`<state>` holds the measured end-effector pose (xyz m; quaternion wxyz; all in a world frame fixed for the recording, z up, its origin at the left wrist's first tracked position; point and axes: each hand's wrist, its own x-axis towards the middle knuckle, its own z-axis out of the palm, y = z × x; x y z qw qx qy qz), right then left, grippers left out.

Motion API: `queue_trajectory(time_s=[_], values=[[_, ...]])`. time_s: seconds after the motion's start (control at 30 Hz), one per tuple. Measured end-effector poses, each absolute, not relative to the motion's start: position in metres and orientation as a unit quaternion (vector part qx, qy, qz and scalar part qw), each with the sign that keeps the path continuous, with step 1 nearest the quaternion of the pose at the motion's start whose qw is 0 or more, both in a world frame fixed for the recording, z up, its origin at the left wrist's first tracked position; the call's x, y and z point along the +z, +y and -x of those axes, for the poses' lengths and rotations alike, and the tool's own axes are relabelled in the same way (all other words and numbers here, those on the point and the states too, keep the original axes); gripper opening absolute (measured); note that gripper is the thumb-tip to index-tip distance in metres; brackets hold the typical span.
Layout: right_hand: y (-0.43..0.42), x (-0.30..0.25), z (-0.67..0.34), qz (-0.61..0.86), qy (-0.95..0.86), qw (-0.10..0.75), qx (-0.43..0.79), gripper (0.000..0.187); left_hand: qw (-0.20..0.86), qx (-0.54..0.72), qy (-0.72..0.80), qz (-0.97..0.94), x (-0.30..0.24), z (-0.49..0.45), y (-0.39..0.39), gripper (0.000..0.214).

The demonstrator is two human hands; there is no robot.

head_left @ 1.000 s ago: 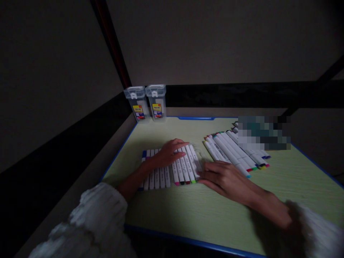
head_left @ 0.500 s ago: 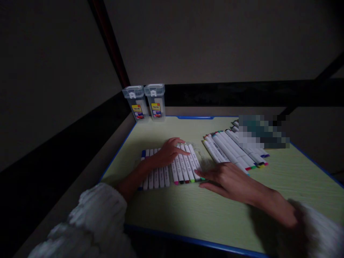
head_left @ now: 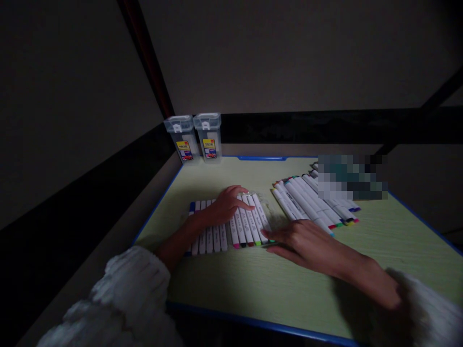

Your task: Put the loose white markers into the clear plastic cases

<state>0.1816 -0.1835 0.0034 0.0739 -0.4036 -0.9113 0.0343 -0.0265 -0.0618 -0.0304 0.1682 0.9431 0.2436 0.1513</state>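
Note:
White markers lie side by side on clear plastic, in a left group (head_left: 210,241) and a right group (head_left: 243,230) with coloured tips showing. My left hand (head_left: 226,207) rests across the upper part of both groups, fingers spread, hiding part of the markers beneath. The index finger of my right hand (head_left: 304,242) touches the lower end of the rightmost marker (head_left: 261,217). Its thumb is apart from the index finger, and the other fingers are partly hidden. To the right of that row, the clear plastic (head_left: 274,208) extends past the markers.
Loose markers (head_left: 307,205) lie in a slanted pile on the right, beside a blurred-out patch (head_left: 350,176). Two clear lidded boxes (head_left: 185,135) with yellow labels stand at the back left. The pale table (head_left: 224,284) has a blue edge and walls close behind and to the left.
Both hands stay nearly where they were. The whole view has shifted very slightly; no marker has visibly changed place.

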Motion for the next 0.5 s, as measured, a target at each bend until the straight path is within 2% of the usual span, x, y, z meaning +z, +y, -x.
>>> queue_trajectory(time_s=[0.17,0.3,0.4,0.5], values=[[-0.183,0.0,-0.183,0.394,-0.915,0.077,0.026,0.03,0.185,0.159,0.244,-0.939,-0.032,0.027,-0.063,0.047],[-0.181,-0.004,-0.184,0.386,-0.918,0.085,0.019,0.028,0.238,0.182,0.267,-0.916,-0.018,0.034,-0.059,0.037],[-0.182,-0.004,-0.182,0.395,-0.916,0.069,0.005,0.026,0.252,0.223,0.317,-0.887,-0.002,0.052,-0.049,0.031],[-0.183,-0.003,-0.179,0.402,-0.914,0.058,-0.005,0.024,0.213,0.222,0.427,-0.85,0.008,0.078,-0.038,0.027]])
